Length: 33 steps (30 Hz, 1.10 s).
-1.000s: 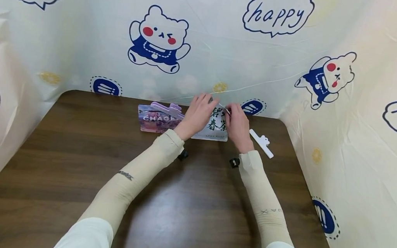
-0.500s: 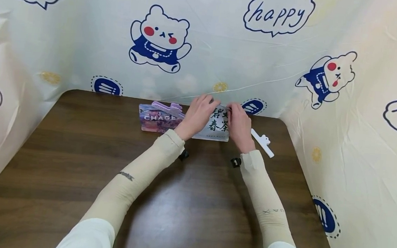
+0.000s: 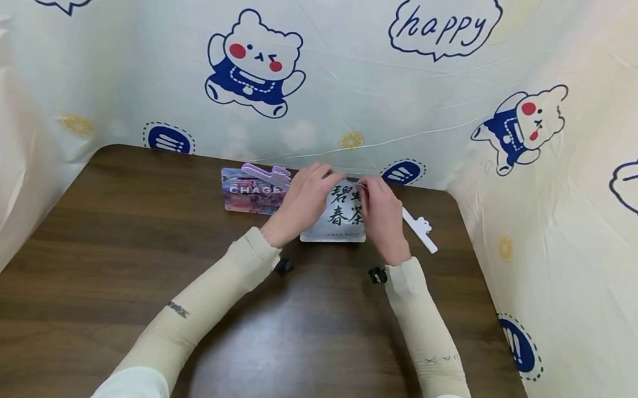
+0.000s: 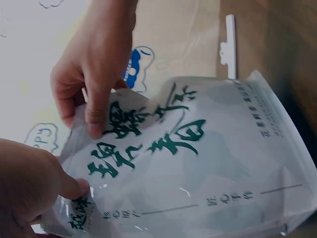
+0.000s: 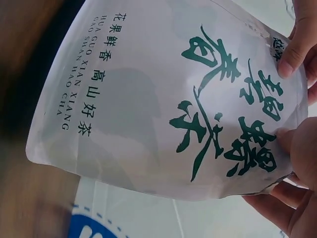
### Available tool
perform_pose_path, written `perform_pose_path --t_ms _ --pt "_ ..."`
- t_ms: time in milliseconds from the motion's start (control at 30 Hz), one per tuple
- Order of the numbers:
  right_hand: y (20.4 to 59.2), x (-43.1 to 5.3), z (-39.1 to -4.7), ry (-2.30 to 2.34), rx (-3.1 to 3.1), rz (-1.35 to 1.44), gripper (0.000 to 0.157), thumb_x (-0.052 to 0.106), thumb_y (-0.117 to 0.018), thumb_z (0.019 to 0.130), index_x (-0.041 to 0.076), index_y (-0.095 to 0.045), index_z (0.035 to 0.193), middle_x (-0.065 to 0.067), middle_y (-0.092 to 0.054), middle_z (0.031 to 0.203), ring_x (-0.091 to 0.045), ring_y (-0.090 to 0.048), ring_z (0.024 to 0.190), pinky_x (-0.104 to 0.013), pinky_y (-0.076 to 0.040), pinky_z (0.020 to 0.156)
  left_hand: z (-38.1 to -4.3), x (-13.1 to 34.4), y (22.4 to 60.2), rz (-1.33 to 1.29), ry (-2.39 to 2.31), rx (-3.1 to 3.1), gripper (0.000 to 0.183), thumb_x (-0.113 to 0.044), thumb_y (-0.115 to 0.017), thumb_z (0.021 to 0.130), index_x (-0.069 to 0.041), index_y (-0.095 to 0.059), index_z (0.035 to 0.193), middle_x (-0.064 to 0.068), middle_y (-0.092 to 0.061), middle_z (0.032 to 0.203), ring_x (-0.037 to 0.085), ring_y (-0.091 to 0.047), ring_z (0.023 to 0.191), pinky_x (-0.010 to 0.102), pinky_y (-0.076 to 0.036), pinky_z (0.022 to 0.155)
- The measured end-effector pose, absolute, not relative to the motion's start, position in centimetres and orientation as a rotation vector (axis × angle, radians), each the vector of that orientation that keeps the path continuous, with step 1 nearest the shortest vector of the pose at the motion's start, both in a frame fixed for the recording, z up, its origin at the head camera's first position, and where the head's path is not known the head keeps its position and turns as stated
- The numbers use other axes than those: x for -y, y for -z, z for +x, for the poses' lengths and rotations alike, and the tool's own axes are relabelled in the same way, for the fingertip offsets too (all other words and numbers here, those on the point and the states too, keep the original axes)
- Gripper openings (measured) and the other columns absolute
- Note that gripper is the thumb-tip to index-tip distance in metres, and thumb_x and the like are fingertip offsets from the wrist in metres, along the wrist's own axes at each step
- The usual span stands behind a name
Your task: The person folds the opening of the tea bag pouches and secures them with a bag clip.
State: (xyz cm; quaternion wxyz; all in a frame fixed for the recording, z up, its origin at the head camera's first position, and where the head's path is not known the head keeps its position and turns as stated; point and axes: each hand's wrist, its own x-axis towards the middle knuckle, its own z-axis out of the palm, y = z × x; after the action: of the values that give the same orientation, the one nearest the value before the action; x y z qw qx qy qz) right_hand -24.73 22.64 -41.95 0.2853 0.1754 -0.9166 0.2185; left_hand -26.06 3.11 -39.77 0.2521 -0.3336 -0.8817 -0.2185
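Observation:
A white tea bag with green Chinese lettering is held upright or tilted near the table's back edge. My left hand pinches its top left corner, the thumb pressing on the printed front in the left wrist view. At the top right corner my right hand grips the bag between thumb and fingers. Close up, the bag's face looks smooth, with its top edge bent between the hands. A white sealing clip lies on the table just right of my right hand.
To the left, a colourful bag lettered CHAGEE carries a purple clip along its top; my left hand partly covers it. The brown wooden table ends at a printed cloth backdrop behind and at the sides.
Both hands have come a little toward me and lower, bringing the tea bag along, so its bottom edge is nearer. The CHAGEE bag and both clips stay where they were.

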Motion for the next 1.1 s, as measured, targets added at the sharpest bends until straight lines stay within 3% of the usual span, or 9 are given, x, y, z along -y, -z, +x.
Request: perform_pose_path --t_ms 167,567,1100 --pt "42.1 -21.1 -23.7 -0.614 2.425 0.577 0.012 0.010 -0.059 0.103 0.003 -0.065 0.110 -0.012 -0.069 0.105 -0.027 -0.069 0.090 -0.044 -0.058 0.081 -24.6 -1.2 40.0 -0.879 0.647 2.411 0.036 0.011 -0.064 0.089 -0.007 -0.072 0.119 0.011 -0.068 0.105 0.028 -0.062 0.097 0.041 -0.051 0.080" --pt "44.0 -18.6 -23.0 -0.638 2.314 0.767 0.009 0.009 -0.068 0.098 0.004 -0.068 0.105 -0.009 -0.070 0.098 -0.021 -0.070 0.085 -0.035 -0.060 0.079 -22.8 2.4 40.9 -0.842 0.683 2.423 0.036 0.012 -0.067 0.084 -0.006 -0.072 0.115 0.012 -0.067 0.100 0.029 -0.059 0.091 0.041 -0.051 0.084" --pt "44.4 -17.7 -22.7 -0.845 2.277 0.817 0.014 0.003 -0.073 0.092 0.003 -0.070 0.106 -0.010 -0.070 0.101 -0.021 -0.068 0.089 -0.037 -0.059 0.083 -23.0 4.1 41.4 -0.865 0.682 2.373 0.033 0.010 -0.066 0.085 -0.006 -0.072 0.114 0.013 -0.067 0.103 0.029 -0.059 0.094 0.041 -0.052 0.085"
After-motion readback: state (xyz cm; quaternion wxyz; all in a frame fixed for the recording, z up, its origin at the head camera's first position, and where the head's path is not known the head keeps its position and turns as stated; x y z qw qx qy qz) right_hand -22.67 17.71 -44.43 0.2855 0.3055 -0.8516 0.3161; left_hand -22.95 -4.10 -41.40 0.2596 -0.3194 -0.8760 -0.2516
